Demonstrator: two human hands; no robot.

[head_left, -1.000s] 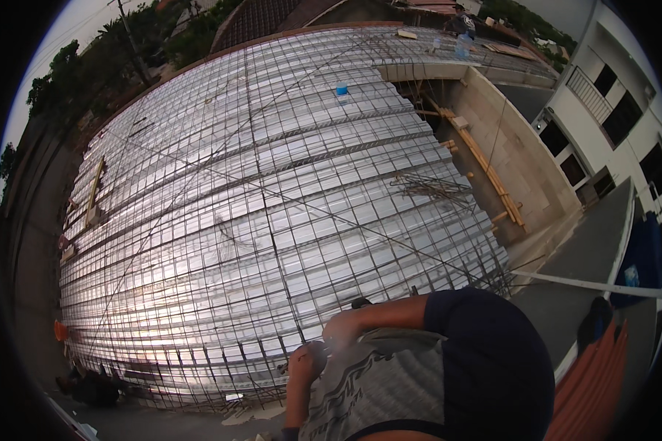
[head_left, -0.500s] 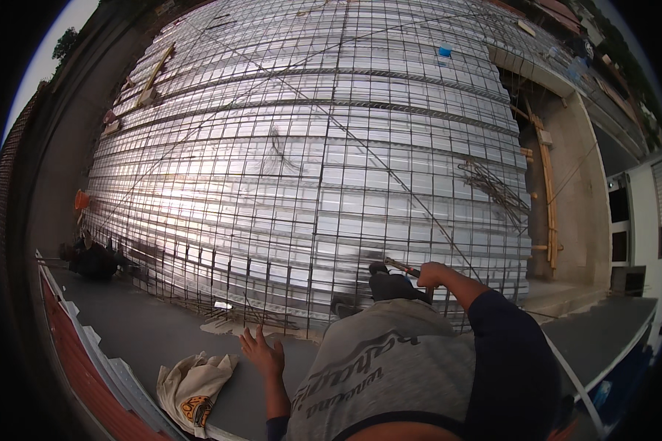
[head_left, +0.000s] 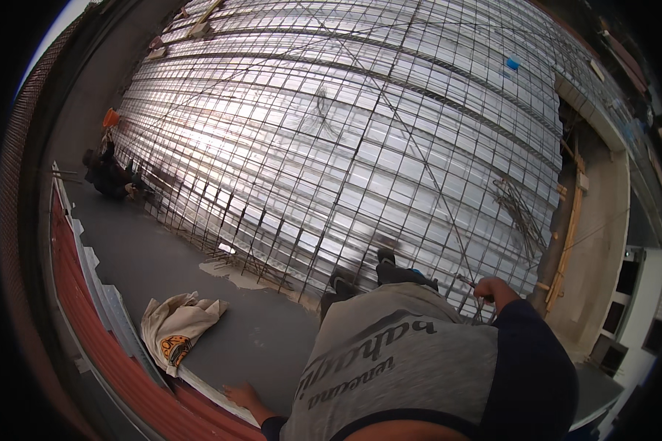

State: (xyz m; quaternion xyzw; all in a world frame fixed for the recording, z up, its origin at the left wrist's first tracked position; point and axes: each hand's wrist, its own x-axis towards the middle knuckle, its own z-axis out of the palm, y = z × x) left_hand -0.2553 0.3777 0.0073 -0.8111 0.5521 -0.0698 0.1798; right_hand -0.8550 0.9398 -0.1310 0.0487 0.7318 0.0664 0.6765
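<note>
My right hand (head_left: 495, 291) was clamped on a slim tool (head_left: 466, 280), held out above the steel mesh (head_left: 360, 151), while my left hand (head_left: 246, 398), fingers apart, lay by the pale ledge (head_left: 212, 394), seemingly for balance.

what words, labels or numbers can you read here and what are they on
Grey shirt: dark lettering across the front, upside down here; I won't copy the wording.
Cream cloth: yellow-and-black print, too small to read surely.
No other readable text shows.

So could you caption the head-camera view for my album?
Right hand gripping a slim metal hand tool over a dark steel-bar grid, left hand near a crumpled beige cloth.
</note>
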